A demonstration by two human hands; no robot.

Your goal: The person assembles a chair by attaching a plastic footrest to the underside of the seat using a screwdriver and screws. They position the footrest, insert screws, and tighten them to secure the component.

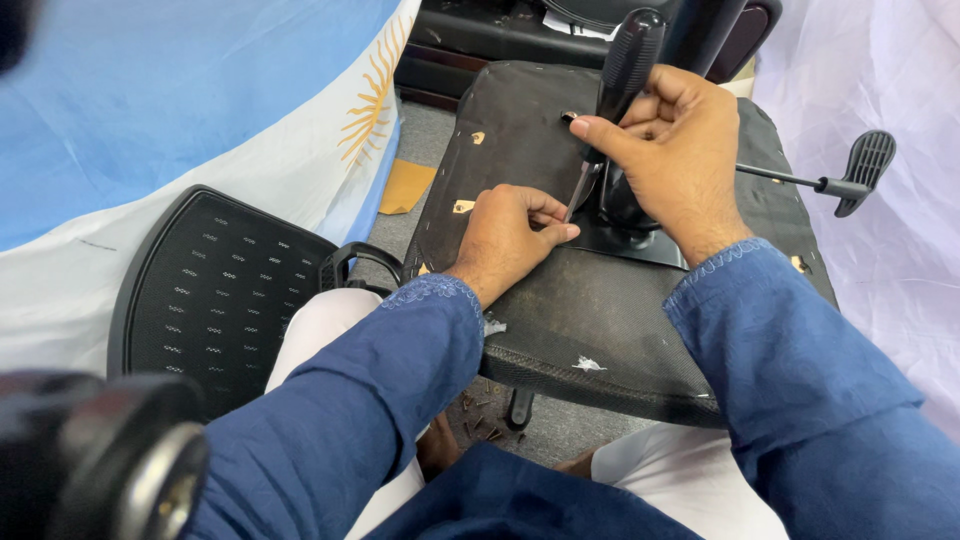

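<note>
Hiding the screwdriver [625, 75] tip, left hand [505, 238] blocks the chair seat [590, 320] screw

One head-worn camera looks steeply down, close over the upturned chair seat [590, 300] on the lap.

Mesh backrest [215, 290] (flag [200, 110] behind)
</note>
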